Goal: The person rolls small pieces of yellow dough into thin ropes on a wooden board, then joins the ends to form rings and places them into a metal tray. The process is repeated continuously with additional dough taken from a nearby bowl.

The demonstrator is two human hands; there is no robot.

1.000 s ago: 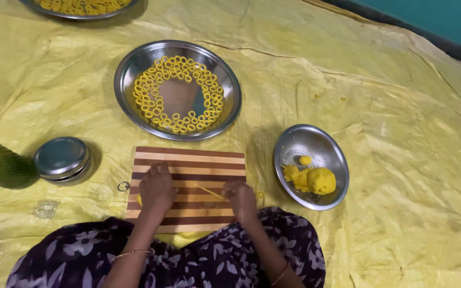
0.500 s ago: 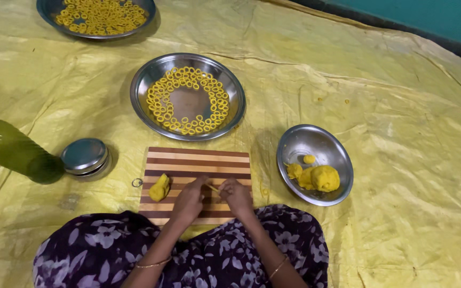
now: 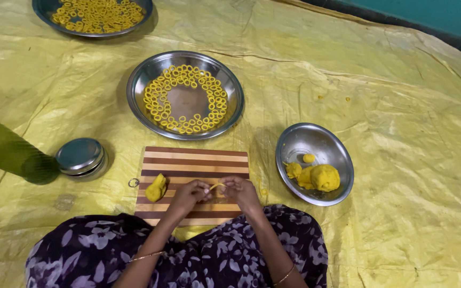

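I noted left hand (image 3: 188, 195) and right hand (image 3: 240, 191) pinching thin yellow dough strand (image 3: 215, 186) over striped wooden board (image 3: 193, 160); judged strand could snap if stretched.

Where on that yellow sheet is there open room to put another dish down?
The widest bare patch of the yellow sheet lies past the small dough bowl, right of the ring plate. A narrower strip runs between the green bottle and that plate. It is crowded around the striped board, where the left hand and right hand pinch a dough strand.
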